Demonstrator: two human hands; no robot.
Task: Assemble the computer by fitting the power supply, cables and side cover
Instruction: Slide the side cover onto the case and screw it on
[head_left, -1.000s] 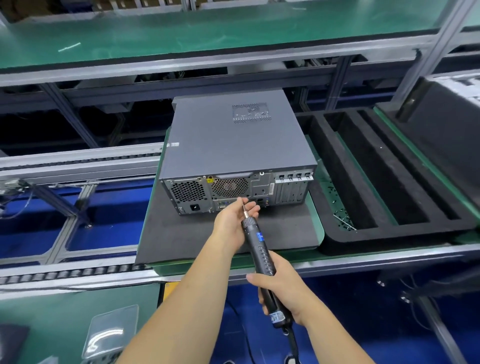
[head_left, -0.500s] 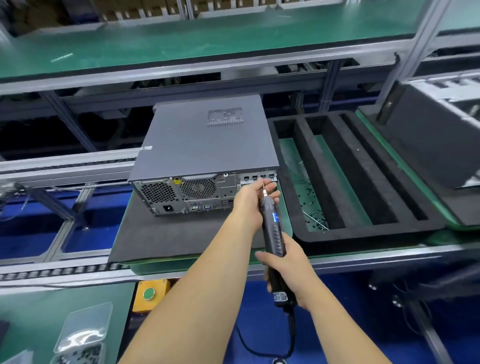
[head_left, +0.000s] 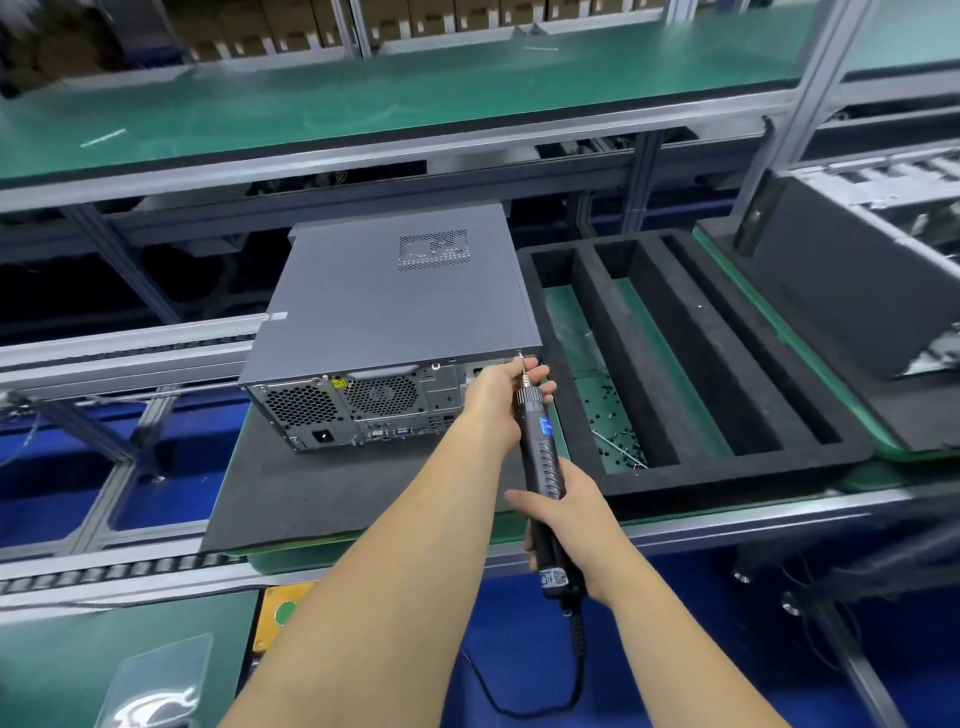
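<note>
Holding the electric screwdriver (head_left: 540, 457) by its lower body, the right hand (head_left: 563, 512) has its fingers wrapped around the black handle, and the left hand (head_left: 501, 392) pinches the metal tip near the bit to guide it. The bit touches the upper right corner of the rear panel of the computer (head_left: 400, 312), which lies on its side on a dark foam mat (head_left: 322, 493) with the side cover (head_left: 395, 296) already on top. I judge that a cover screw is being driven here, though the screw itself is too small to see. For a good result, keep the tool straight in line with the hole, push gently, and let the left fingers only steady the bit. Loose screws (head_left: 618, 447) lie in the foam tray (head_left: 737, 467) just beside the case.
</note>
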